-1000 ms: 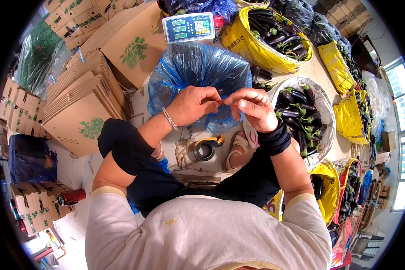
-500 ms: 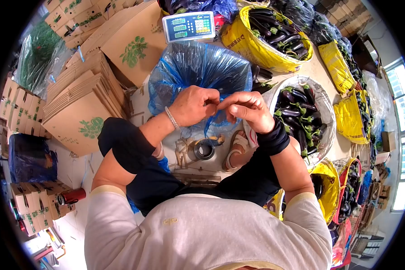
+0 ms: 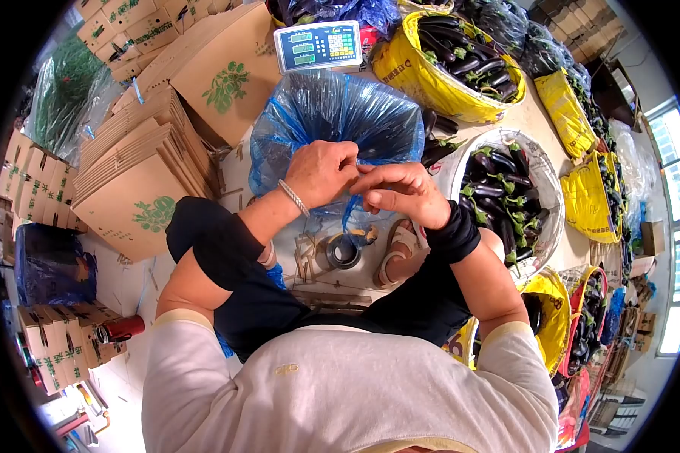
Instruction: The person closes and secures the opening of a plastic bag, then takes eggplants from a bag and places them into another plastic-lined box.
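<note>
Blue bag (image 3: 355, 113): two hands (image 3: 321, 175) (image 3: 406, 196) meet before it, one scale (image 3: 319, 45) behind; pinching unclear.

Blue plastic bag (image 3: 389, 121), dark purple eggplants (image 3: 500, 183), yellow sack (image 3: 409, 69), brown carton (image 3: 204, 57) with green leaf print (image 3: 229, 85)

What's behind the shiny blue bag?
A panel with buttons and small screens shows behind the blue bag. The bag covers whatever is lower down, so I can't see it.
</note>
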Demonstrator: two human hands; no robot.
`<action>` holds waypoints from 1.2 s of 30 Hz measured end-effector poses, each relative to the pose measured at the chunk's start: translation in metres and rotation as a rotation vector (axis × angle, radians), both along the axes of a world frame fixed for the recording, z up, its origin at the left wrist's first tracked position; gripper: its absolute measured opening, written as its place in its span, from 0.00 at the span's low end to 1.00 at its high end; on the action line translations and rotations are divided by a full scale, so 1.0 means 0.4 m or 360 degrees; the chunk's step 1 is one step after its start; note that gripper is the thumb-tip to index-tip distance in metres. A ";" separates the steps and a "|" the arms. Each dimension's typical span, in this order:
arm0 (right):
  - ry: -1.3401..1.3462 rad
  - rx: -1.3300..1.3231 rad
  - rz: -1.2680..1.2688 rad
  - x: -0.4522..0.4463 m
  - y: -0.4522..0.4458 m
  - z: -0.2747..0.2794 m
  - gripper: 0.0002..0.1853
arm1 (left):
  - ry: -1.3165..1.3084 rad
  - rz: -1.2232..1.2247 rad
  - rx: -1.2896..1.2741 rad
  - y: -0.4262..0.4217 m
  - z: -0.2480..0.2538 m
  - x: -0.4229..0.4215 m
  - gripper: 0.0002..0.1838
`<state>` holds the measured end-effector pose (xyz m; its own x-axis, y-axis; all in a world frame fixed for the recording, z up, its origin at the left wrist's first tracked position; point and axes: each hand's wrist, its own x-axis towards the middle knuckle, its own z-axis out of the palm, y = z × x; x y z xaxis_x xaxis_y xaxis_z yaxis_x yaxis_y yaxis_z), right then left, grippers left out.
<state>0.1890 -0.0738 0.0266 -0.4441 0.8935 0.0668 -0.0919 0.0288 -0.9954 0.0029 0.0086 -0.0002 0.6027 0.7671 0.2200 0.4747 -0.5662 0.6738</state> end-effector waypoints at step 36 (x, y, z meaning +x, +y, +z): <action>-0.0059 0.0008 0.0058 0.018 -0.002 0.013 0.09 | 0.0025 -0.0048 -0.0130 0.009 -0.002 0.003 0.06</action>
